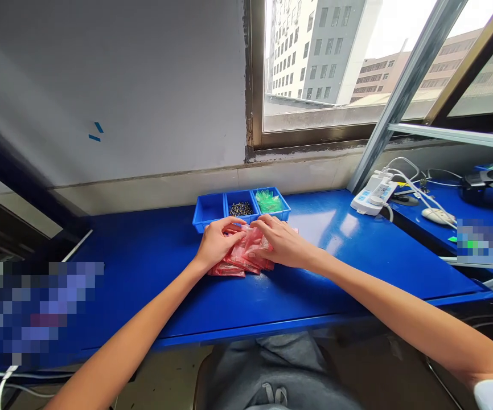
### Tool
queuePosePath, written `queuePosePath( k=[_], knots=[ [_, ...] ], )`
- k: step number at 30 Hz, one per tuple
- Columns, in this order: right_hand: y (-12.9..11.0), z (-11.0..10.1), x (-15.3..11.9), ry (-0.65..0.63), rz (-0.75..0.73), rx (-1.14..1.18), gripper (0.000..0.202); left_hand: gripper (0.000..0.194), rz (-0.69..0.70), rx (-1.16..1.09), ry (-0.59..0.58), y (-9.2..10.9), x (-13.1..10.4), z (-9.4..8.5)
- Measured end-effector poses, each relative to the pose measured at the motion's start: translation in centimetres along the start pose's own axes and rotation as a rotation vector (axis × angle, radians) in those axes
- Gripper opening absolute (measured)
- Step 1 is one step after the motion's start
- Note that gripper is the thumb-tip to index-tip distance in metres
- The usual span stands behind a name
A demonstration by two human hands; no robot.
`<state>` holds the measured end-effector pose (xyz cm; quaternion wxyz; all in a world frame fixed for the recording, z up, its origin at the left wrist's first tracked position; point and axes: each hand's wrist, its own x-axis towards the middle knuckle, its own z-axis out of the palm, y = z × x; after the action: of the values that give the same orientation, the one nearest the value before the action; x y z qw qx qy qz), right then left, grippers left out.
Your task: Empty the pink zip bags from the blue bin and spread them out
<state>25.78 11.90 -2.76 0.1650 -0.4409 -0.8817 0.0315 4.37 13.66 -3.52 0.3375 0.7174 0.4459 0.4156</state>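
Several pink see-through plastic bags [242, 259] lie in a loose, overlapping pile on the blue table, just in front of the bins. My left hand [217, 246] is at the pile's left side, thumb and fingers closed on a pink bag. From the right, my right hand [281, 244] reaches over the pile with its fingers bent and pinching at the same bag. Both hands partly cover the bags. Right behind them stands a blue bin [241, 209] with small dark screw-like parts. Beside it is a blue bin of green plastic pieces [268, 201].
Another blue bin [210, 208] stands at the row's left end. To the right a white power strip [373, 193] with cables sits near a metal frame post [385, 128]. A mouse [438, 216] lies farther right. Behind the blue table [144, 279] rise a wall and window.
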Motion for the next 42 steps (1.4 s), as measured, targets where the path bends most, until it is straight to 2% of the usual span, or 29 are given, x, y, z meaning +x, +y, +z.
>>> queuePosePath(
  k=[3, 6, 8, 14, 21, 28, 33, 36, 37, 40, 42],
  knots=[
    [0.0, 0.2, -0.2, 0.007, -0.062, -0.021, 0.048, 0.032, -0.014, 0.057, -0.05, -0.2, 0.0, -0.3],
    [0.2, 0.6, -0.3, -0.018, -0.077, -0.049, 0.049, 0.037, 0.061, 0.142, -0.203, -0.9, 0.0, -0.7],
    [0.3, 0.7, -0.4, -0.047, -0.081, -0.056, 0.051, 0.041, 0.109, 0.199, -0.263, -1.3, 0.0, -1.0],
    [-0.1, 0.5, -0.6, -0.097, -0.109, -0.063, 0.059, 0.041, 0.094, 0.354, -0.261, -1.7, -0.3, -1.2],
    [-0.3, 0.6, -0.6, -0.14, -0.045, -0.124, 0.063, 0.041, 0.1, 0.508, -0.198, -2.0, -0.6, -1.2],
    [-0.5, 1.2, -0.6, -0.122, -0.01, -0.199, 0.059, 0.032, 0.168, 0.503, -0.253, -1.9, -0.8, -1.7],
    [-0.7, 0.6, -0.6, -0.164, 0.016, -0.198, 0.057, 0.031, 0.155, 0.619, -0.153, -2.1, -0.5, -1.7],
    [0.3, -1.3, -0.6, -0.255, 0.03, -0.031, 0.065, 0.037, 0.107, 0.656, -0.096, -1.8, -0.3, -2.3],
    [0.9, -2.0, -0.6, -0.292, -0.015, 0.035, 0.067, 0.039, 0.087, 0.66, -0.102, -1.6, -0.4, -2.7],
    [3.2, -3.4, -1.2, -0.335, -0.125, 0.174, 0.065, 0.049, 0.012, 0.631, -0.192, -0.6, -1.5, -4.5],
    [4.4, -3.5, -2.0, -0.333, -0.146, 0.17, 0.06, 0.058, -0.045, 0.562, -0.247, -0.1, -3.1, -5.7]
  ],
)
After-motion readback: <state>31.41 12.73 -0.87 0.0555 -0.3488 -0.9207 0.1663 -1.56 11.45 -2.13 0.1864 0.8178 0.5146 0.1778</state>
